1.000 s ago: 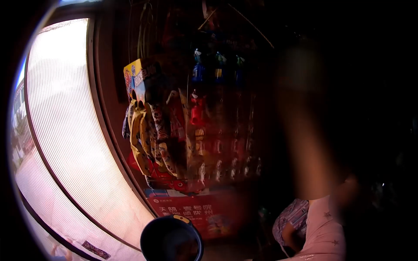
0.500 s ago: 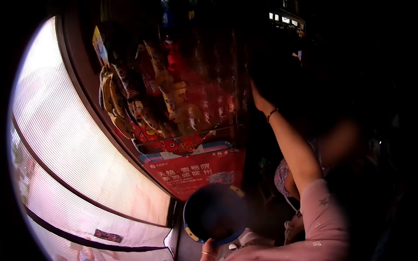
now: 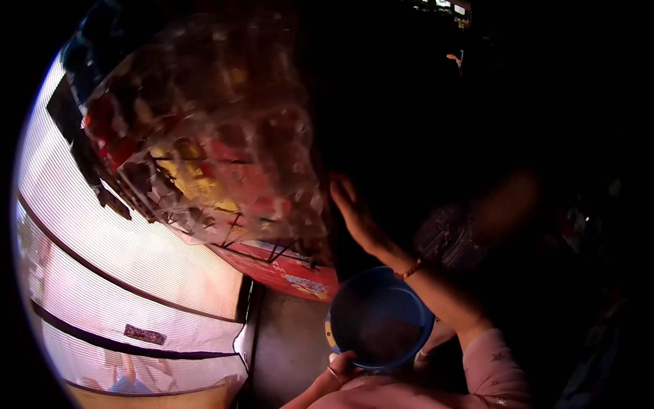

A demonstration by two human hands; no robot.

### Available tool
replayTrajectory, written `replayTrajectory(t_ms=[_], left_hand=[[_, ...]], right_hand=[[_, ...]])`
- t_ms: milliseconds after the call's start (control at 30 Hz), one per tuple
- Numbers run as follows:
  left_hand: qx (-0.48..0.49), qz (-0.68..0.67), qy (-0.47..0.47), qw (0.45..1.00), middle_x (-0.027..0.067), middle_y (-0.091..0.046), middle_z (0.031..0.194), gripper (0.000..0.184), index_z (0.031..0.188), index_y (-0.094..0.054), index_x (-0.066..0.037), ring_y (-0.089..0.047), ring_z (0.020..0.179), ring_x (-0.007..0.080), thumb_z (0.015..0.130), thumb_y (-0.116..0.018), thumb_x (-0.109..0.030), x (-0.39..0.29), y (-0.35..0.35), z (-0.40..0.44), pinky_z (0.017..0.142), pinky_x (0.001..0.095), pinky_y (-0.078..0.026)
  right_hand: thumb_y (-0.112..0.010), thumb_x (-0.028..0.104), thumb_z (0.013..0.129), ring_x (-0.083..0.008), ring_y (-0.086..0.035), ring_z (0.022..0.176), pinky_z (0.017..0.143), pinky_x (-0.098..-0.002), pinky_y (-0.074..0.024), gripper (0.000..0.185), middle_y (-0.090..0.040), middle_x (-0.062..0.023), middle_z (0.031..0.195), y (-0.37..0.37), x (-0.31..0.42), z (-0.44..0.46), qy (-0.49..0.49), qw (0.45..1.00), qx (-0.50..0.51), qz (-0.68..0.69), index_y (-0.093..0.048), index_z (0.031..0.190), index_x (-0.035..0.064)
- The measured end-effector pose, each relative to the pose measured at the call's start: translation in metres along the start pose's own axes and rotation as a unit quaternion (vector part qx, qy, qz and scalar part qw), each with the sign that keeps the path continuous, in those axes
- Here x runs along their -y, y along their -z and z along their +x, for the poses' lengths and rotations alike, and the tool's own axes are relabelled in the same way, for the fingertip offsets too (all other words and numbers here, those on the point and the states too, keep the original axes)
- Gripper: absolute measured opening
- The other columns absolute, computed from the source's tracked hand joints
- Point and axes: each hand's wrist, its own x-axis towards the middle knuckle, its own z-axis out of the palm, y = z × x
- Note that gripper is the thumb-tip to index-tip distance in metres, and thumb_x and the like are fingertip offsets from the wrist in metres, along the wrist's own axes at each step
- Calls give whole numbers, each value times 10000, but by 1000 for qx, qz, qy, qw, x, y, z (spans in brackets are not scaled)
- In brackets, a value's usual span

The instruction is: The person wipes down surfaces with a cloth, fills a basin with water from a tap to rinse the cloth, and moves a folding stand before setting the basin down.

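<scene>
My left hand (image 3: 346, 362) is closed on the near rim of a round blue basin (image 3: 381, 320), low in the middle of the view. The basin's inside is dark, and what lies in it cannot be made out. A beaded bracelet circles my right wrist. My right hand (image 3: 354, 208) is raised above the basin, fingers stretched out, beside the dark edge of a hanging display with clear plastic pockets (image 3: 252, 143). Whether it touches the edge is unclear. Red and yellow items show through the pockets.
A ribbed translucent curtain (image 3: 136, 252) hangs at the left. Below the display is a red printed board (image 3: 286, 269). Grey floor (image 3: 286, 341) shows left of the basin. Another person (image 3: 453, 235) in patterned clothing is in the shadow behind my right arm.
The display has swung toward the left and looks larger. My right hand has come lower, nearer the basin. The basin, out of my left hand's visible grip at first, now sits further right.
</scene>
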Motion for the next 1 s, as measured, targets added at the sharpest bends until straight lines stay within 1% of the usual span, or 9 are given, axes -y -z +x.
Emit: replayTrajectory(t_ms=[67,167,200,300,567,667,800,867,1000], left_hand=[[-14,-16,-6,1000,104,-565,926,322,1022,-489,-25,-576,766,242,702,-493,-60,0,-7,44,572,292,-525],[-105,20,-56,993,103,-580,840,228,945,-505,4,-582,672,222,748,-489,-108,-1,-8,90,494,278,-509],[-55,12,-96,994,119,-566,898,223,944,-509,0,-570,753,224,763,-499,-129,5,-5,96,537,315,-508],[-81,-22,-133,988,121,-563,898,233,955,-503,1,-569,751,226,760,-500,-127,-6,-15,113,535,313,-507],[-171,-70,-217,958,128,-556,897,262,983,-487,3,-566,746,232,753,-503,-120,-88,-9,124,528,305,-506],[-183,-88,-238,950,130,-554,897,274,994,-481,4,-565,745,235,750,-504,-118,-144,-2,137,526,303,-506],[-196,-106,-254,941,133,-550,896,290,1008,-473,5,-563,742,238,746,-506,-114,-234,12,170,523,299,-505],[-200,-112,-252,940,135,-549,896,298,1015,-469,5,-562,741,239,744,-507,-113,-301,27,185,521,297,-505],[-211,-123,-240,939,138,-545,896,315,1030,-461,6,-561,739,243,740,-508,-110,-412,40,210,518,294,-505]], right_hand=[[-375,450,876,-220,-496,1038,871,-310,-390,587,-488,-178,1147,14,39,-19,5,993,68,-96,-337,1257,6],[-439,377,863,-234,-491,1003,849,-314,-400,596,-456,-187,1151,12,37,-41,74,977,194,-54,-238,1307,34],[-497,320,851,-302,-429,1104,906,-384,-376,613,-378,-210,1234,-9,20,-59,258,961,93,-33,-213,1316,40],[-533,265,834,-321,-377,1147,938,-427,-349,583,-328,-209,1268,2,29,-64,91,930,334,124,-263,1292,27],[-517,216,845,-277,-422,1112,917,-357,-364,484,-420,-174,1198,-7,-101,-86,-5,877,412,246,-340,1250,19],[-522,216,841,-278,-381,1151,946,-341,-335,517,-378,-176,1235,30,-167,-34,-7,927,369,-63,-306,1266,14],[-538,249,821,-306,-329,1197,988,-356,-287,589,-312,-204,1293,61,-217,83,254,831,306,-389,-270,1281,-5],[-548,240,809,-325,-324,1196,985,-363,-286,604,-308,-212,1297,31,-243,161,-40,884,321,-337,-268,1277,-20],[-545,216,811,-335,-336,1184,972,-366,-294,581,-332,-224,1275,-37,-302,303,-80,916,253,-300,-281,1265,-33]])
